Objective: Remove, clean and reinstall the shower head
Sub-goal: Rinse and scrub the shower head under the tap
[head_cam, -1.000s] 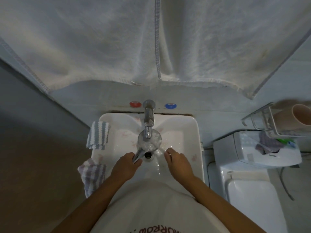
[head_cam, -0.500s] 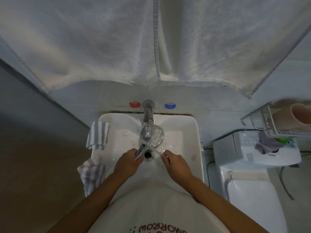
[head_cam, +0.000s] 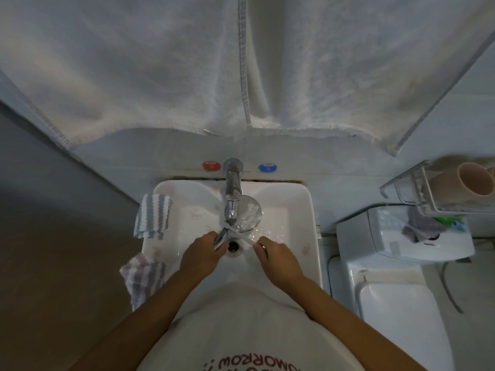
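The chrome shower head (head_cam: 247,213) lies over the white sink (head_cam: 300,210), its round face up and wet beneath the tap (head_cam: 232,188). My left hand (head_cam: 203,253) grips its handle just left of the drain (head_cam: 233,246). My right hand (head_cam: 277,259) pinches a thin white brush (head_cam: 241,235), which slants up and left across the shower head's neck. The brush's tip is hard to make out against the tap's spout.
Red (head_cam: 211,165) and blue (head_cam: 267,167) knobs flank the tap on the wall. Two striped cloths (head_cam: 152,219) (head_cam: 143,277) hang over the sink's left rim. A big white towel (head_cam: 241,62) hangs above. To the right are a toilet (head_cam: 396,277) and a wire rack with a cup (head_cam: 466,182).
The shower head's round face has shifted up and to the right under the tap. The brush has swept leftwards from the face's edge to the neck. Both hands have edged slightly upwards.
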`<state>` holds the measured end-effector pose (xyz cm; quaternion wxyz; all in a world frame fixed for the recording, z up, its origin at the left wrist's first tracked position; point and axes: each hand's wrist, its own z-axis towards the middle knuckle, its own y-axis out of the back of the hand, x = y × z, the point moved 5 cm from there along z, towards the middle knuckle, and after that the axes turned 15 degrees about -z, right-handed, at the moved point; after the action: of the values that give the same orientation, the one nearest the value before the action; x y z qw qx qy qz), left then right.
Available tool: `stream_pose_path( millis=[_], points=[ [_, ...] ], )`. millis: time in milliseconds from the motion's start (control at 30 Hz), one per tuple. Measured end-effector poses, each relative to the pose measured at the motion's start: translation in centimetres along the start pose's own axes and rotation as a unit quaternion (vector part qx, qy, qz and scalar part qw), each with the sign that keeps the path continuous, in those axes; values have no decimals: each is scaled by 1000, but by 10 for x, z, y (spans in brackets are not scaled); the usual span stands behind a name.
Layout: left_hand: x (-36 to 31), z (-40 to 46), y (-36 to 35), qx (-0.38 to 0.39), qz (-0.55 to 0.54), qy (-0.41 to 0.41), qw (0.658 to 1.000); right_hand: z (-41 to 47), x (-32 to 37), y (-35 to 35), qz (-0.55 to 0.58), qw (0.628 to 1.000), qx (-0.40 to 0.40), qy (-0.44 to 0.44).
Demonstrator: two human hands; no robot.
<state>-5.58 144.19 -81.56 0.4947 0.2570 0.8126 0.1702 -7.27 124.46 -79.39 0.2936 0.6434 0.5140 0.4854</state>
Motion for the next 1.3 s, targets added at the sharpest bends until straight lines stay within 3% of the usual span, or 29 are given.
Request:
stream_pose_path(
  millis=[200, 333, 500, 667, 800, 933, 1100, 1300],
  points=[
    [0, -4, -4, 11, -4, 9, 1000, -7, -17, 8, 13, 997, -44, -62],
    [1, -6, -2, 12, -9, 10, 1000, -8, -8, 3, 4, 1000, -15, -13],
    [8, -9, 1, 8, -17, 24, 1000, -6, -17, 12, 22, 996, -63, -61],
    [15, -12, 4, 5, -14, 36, 999, -9, -6, 1, 6, 1000, -17, -10],
    [16, -14, 4, 7, -20, 42, 999, -5, -16, 5, 19, 997, -57, -50],
    [19, -15, 7, -6, -23, 49, 999, -10, -7, 0, 15, 1000, -18, -12],
    [22, -16, 5, -1, -32, 52, 998, -5, -16, 7, -9, 997, -61, -41],
    [23, -17, 7, -16, -41, 50, 998, -10, -14, 2, -4, 999, -38, -10]
  ],
)
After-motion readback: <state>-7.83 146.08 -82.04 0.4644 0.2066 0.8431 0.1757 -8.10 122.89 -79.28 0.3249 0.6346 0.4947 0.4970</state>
